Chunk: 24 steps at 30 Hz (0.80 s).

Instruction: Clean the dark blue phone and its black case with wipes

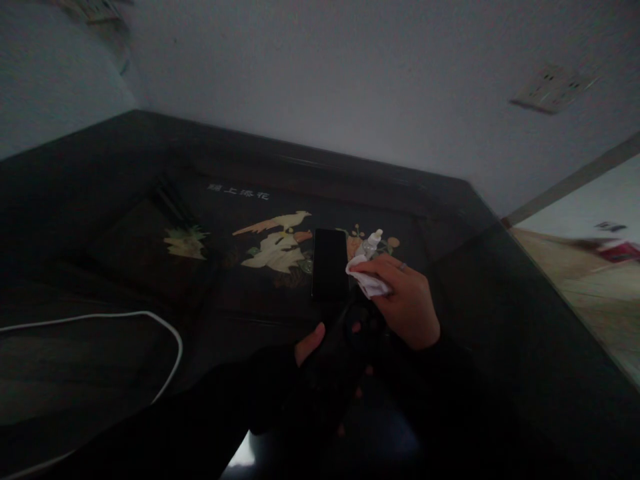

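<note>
My right hand (405, 300) is closed around a crumpled white cloth (367, 279) and rests just right of a black phone (330, 263). The phone lies flat, screen up and dark, on a dark table (500, 313) with a painted bird design. My left hand (317, 353) is low in the middle, wrapped around a dark object (335, 373) that I cannot make out; only the thumb and some fingertips show. A small clear bottle with a white cap (371, 243) sits on the table just beyond my right hand.
A white cable (165, 327) curves over the table's left side. A pale wall rises behind the table, with a socket plate (550, 87) at upper right. The table's right edge drops to a light floor (590, 293).
</note>
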Each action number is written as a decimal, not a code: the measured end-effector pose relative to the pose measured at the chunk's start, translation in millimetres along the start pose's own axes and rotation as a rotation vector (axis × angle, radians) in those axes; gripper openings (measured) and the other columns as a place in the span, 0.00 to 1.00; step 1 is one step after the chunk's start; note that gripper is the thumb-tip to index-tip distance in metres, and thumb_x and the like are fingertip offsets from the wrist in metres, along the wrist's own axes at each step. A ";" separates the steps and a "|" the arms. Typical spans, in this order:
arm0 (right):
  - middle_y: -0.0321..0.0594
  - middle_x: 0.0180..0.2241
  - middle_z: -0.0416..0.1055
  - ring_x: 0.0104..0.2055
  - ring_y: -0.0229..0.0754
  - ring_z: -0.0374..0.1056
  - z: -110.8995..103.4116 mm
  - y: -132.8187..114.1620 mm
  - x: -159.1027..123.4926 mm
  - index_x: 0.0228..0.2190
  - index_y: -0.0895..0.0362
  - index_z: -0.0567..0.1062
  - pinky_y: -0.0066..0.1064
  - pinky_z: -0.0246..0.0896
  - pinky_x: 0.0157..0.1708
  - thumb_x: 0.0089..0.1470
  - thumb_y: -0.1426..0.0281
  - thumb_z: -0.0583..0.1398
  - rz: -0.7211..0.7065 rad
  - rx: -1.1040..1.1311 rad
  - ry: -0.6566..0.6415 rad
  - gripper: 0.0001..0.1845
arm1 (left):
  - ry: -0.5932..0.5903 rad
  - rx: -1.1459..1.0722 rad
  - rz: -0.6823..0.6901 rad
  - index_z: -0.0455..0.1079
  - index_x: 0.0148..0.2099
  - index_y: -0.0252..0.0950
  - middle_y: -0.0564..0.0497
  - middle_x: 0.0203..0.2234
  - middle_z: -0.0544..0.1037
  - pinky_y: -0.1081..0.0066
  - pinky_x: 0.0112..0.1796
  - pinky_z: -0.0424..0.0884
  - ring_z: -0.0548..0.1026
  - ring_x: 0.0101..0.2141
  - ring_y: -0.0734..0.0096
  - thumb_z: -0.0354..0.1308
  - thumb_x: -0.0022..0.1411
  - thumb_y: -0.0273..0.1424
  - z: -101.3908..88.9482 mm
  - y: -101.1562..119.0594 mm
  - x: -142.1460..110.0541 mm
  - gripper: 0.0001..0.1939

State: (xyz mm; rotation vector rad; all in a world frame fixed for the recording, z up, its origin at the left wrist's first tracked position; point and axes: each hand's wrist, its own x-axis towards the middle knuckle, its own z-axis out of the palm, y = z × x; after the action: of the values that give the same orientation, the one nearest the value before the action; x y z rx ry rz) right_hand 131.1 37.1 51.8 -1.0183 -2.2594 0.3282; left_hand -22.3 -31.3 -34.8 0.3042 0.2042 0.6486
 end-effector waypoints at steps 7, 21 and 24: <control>0.36 0.33 0.71 0.36 0.37 0.67 -14.4 6.1 2.1 0.33 0.56 0.72 0.27 0.59 0.36 0.45 0.82 0.55 0.051 -0.032 -0.118 0.13 | -0.133 -0.177 -0.015 0.62 0.52 0.38 0.40 0.45 0.71 0.51 0.41 0.61 0.73 0.39 0.57 0.54 0.47 0.51 -4.8 17.1 -3.1 0.34; 0.36 0.31 0.72 0.34 0.37 0.68 -17.8 10.0 2.5 0.31 0.56 0.71 0.27 0.59 0.35 0.49 0.76 0.56 0.063 -0.032 -0.236 0.06 | -0.248 -0.233 0.007 0.59 0.55 0.35 0.38 0.49 0.68 0.45 0.44 0.58 0.70 0.43 0.56 0.50 0.50 0.51 -10.7 18.5 -1.7 0.34; 0.35 0.30 0.72 0.32 0.36 0.68 -25.0 9.0 1.4 0.31 0.56 0.71 0.26 0.59 0.32 0.49 0.76 0.56 0.037 -0.016 -0.413 0.06 | -0.243 -0.218 0.028 0.59 0.54 0.38 0.38 0.47 0.69 0.41 0.45 0.53 0.71 0.41 0.53 0.51 0.47 0.52 -23.0 18.2 5.0 0.36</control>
State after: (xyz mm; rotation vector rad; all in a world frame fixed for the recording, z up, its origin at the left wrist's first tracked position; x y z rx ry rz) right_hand 151.5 43.4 67.5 -1.0789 -2.6128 0.5830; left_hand -35.0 -9.5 -50.7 0.1740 -0.1035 0.6490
